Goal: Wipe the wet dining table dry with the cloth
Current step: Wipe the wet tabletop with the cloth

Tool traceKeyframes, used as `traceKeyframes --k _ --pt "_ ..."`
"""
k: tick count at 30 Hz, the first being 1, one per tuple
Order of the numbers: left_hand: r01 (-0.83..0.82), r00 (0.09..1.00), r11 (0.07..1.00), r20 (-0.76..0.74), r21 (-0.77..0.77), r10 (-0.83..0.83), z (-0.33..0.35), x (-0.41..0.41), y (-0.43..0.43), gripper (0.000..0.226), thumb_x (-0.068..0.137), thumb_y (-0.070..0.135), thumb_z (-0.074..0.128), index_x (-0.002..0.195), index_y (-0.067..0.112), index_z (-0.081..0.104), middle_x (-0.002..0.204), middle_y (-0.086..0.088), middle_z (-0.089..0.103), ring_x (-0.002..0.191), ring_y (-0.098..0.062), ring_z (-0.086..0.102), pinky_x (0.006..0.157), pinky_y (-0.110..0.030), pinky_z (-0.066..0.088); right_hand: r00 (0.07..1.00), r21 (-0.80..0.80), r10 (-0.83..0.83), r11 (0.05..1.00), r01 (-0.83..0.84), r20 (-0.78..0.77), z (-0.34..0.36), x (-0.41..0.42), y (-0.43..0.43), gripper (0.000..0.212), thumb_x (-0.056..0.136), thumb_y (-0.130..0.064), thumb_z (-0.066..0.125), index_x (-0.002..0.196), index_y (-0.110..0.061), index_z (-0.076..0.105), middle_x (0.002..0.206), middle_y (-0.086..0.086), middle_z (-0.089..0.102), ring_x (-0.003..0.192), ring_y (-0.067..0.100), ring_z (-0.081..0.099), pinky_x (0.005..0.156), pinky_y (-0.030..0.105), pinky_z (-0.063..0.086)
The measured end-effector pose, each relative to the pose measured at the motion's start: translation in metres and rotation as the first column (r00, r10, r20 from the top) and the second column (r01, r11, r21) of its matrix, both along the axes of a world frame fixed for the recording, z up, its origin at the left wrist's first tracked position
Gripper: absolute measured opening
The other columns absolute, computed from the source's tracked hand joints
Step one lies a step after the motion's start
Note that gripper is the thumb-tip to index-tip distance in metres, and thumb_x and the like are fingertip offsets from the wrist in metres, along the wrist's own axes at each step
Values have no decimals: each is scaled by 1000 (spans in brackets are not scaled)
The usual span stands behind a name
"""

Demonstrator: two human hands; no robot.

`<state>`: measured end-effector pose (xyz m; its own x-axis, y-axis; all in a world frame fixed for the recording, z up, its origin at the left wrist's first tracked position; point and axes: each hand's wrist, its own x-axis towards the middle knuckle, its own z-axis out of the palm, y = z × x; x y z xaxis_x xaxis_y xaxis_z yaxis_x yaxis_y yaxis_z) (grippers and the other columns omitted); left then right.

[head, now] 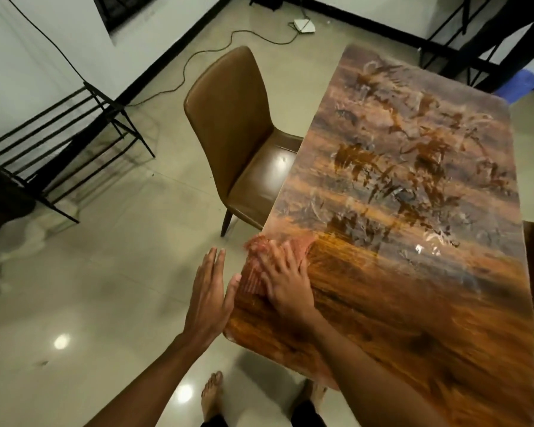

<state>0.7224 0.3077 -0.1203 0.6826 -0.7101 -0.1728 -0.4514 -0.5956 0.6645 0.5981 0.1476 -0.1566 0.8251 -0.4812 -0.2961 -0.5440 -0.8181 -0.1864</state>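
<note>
The right hand (285,283) presses a reddish cloth (252,274) flat at the near left edge of the counter (413,318), its fingers (279,257) spread straight and curled round nothing. The left hand (208,294) hangs open just off that edge, holding nothing. The wet streaks (413,167) lie ahead of the fingers, up the counter's long axis (the right hand is nearer).

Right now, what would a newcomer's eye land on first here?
The glossy wood-patterned dining table fills the right side, its far half smeared with wet streaks. At its near left edge the right hand presses flat on a reddish cloth, while the left hand hovers open just off the edge. A brown padded chair stands at the table's left side.
</note>
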Motion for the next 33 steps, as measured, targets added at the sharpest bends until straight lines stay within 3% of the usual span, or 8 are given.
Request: traceKeyframes --k 4,9,15,21,26,28,30,33 --pt "-31 999 999 43 38 29 -5 -5 -37 74 95 63 22 158 26 13 167 1 8 153 -18 9 124 -44 18 985 13 -172 985 172 -2 2 45 -74 62 110 -51 17 167 -33 1 175 3 -13 159 36 -15 125 67 -4" --pt "-96 990 994 106 59 90 -6 -23 -81 69 100 57 29 158 25 15 167 1 9 153 -17 9 123 -47 19 969 -51 238 971 -236 62 -10 36 -112 60 109 -51 14 167 -33 13 176 1 -7 160 32 -13 126 64 1" --pt "-173 974 982 163 82 158 -4 -54 -133 66 101 50 36 158 20 20 166 -3 14 153 -21 13 123 -47 20 999 -28 -19 999 20 44 -8 23 -216 62 110 -48 20 167 -28 9 176 6 0 160 38 -9 125 68 2" --pt "-149 976 987 171 66 136 4 -93 -155 69 99 55 30 157 18 21 165 -7 17 152 -24 16 123 -47 20 913 -76 395 918 -388 105 -20 -46 -154 63 106 -52 10 165 -32 22 176 2 -1 161 33 -8 126 65 -1" --pt "-144 973 989 184 22 138 1 -117 -142 68 100 57 30 158 23 18 166 -2 13 153 -17 11 123 -43 18 997 -57 -75 995 76 29 -6 -100 -259 62 109 -55 10 166 -34 -2 174 3 -14 159 34 -18 125 67 -4" --pt "-126 979 992 162 13 122 -1 -131 -138 67 102 55 32 158 20 19 166 -3 13 153 -18 10 124 -44 17 996 -45 -86 995 86 -4 0 -126 -239 64 109 -54 9 167 -31 -4 175 6 -11 158 36 -18 124 70 3" --pt "-118 986 993 123 10 116 -3 -147 -140 67 101 53 33 158 18 21 166 -4 13 153 -19 10 124 -45 16 998 -50 48 998 -50 -41 -4 -152 -181 66 106 -55 4 166 -29 -3 174 7 -13 157 38 -21 123 71 9" --pt "-113 988 993 108 -18 114 -1 -175 -139 67 102 53 32 157 17 22 166 -6 15 153 -20 11 124 -44 16 925 6 378 926 -378 -25 -8 -195 -114 61 109 -56 12 164 -30 21 175 3 -7 160 34 -15 125 67 4"
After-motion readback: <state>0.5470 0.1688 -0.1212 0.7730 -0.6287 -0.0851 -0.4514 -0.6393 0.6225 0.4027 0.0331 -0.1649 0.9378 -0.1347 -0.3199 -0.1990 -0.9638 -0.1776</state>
